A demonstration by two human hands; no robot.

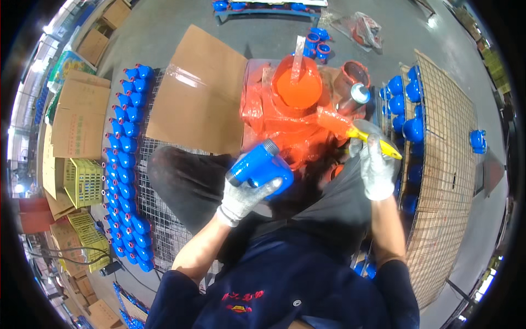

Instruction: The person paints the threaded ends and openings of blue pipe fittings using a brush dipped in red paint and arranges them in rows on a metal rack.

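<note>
My left hand (245,198), in a white glove, grips a blue metal pipe fitting (262,167), apparently a valve body, with a threaded neck tilted up and away. It is held over my lap, short of the orange-smeared stand. In my gloved right hand (377,170) is a paintbrush (359,135) with a yellow handle. Its wide head is coated in orange-red and points left, close to the stand's right side. Just beyond the brush stands a tub (278,70) of orange paint (298,93), a flat strip (297,59) sticking up out of it.
Rows of blue fittings (127,143) line a wire mesh rack on the left. A cardboard sheet (197,93) lies beside the stand. A spray can (359,94) and a stained pot (353,77) stand at the right. Mesh shelving (444,181) with more blue fittings rises farther right.
</note>
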